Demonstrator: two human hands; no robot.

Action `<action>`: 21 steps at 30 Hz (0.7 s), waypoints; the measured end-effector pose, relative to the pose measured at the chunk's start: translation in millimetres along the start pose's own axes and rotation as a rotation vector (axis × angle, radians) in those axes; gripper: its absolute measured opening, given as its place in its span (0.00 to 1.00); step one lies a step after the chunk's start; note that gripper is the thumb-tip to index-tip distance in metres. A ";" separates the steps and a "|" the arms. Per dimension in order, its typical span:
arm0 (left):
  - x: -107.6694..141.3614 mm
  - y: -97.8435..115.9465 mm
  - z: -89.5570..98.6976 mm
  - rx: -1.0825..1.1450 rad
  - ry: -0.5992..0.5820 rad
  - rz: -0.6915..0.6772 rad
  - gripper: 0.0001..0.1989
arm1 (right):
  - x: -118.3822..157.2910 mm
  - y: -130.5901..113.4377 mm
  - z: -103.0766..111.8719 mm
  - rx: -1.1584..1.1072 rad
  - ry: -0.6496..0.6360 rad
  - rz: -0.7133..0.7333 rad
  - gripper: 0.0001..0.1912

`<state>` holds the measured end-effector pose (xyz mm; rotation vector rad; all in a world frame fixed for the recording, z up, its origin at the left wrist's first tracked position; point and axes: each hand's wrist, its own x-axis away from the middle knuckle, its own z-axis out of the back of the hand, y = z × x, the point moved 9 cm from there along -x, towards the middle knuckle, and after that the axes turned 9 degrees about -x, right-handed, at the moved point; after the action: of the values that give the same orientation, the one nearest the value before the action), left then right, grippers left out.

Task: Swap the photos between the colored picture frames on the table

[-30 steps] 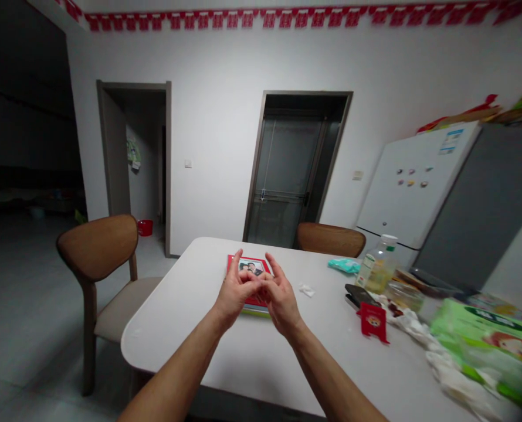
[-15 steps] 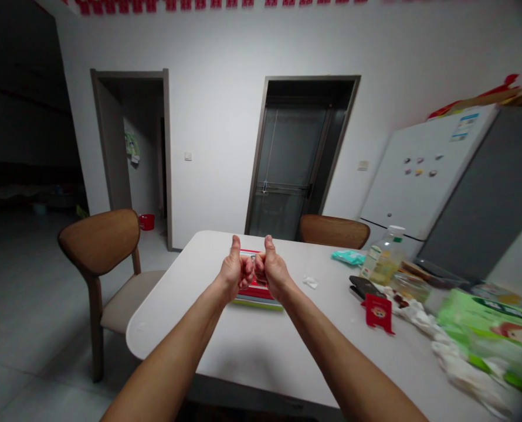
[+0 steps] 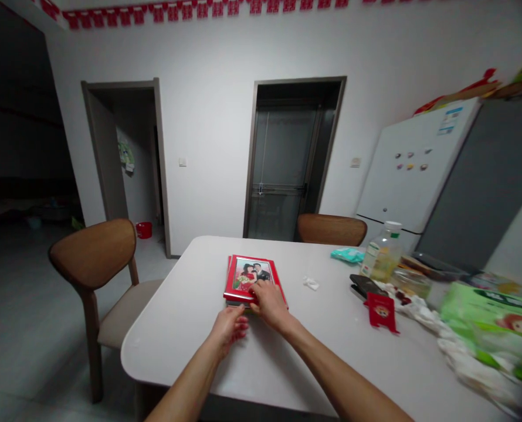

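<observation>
Red-bordered photo frame (image 3: 250,278) lying flat on the white surface (image 3: 164,328), picture side up, showing two people, close to the near edge of the surface and slightly skewed. Thin layered item (image 3: 234,303) directly beneath the frame, its identity impossible to determine from this view.

Right hand (image 3: 270,306) curled, fingertips (image 3: 254,288) on the lower edge of the frame; firm grip or light contact impossible to determine. Left hand (image 3: 228,331) open, fingers just below the near corner of the frame; contact unclear.

Handling assessment: frame judged light, stiff and flat, with a probably slick face and possibly fragile glazing. Safest hold on the long red side edges, using both hands, with fingers beneath the stack and clear of the picture. Layers likely to slide apart if only the top one is held.

To the right on the surface: small white scrap (image 3: 311,283), teal packet (image 3: 347,255), plastic bottle of yellow oil (image 3: 382,258), dark phone-like object (image 3: 364,284), red paper card (image 3: 382,312), crumpled white plastic (image 3: 423,319), green packaged goods (image 3: 492,319). Beyond the surface: two wooden chairs (image 3: 91,255) (image 3: 331,230), white refrigerator with magnets (image 3: 419,170)
</observation>
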<state>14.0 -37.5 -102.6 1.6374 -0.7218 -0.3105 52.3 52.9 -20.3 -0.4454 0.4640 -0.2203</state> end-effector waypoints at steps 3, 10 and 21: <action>8.6 5.2 -4.9 0.087 0.020 -0.133 0.22 | 21.8 -21.1 -5.3 -0.003 -0.079 0.101 0.12; 90.4 55.9 -14.5 -0.250 0.141 -0.516 0.13 | 60.2 2.7 53.6 -0.749 0.251 -0.201 0.25; 189.8 26.0 -68.0 -1.512 0.080 -1.456 0.18 | 117.9 11.4 24.2 -1.585 0.065 -0.500 0.27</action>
<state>191.6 -101.1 -26.8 0.3642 0.8442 -1.3679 168.0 35.9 -51.2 -2.1225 0.5141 -0.3173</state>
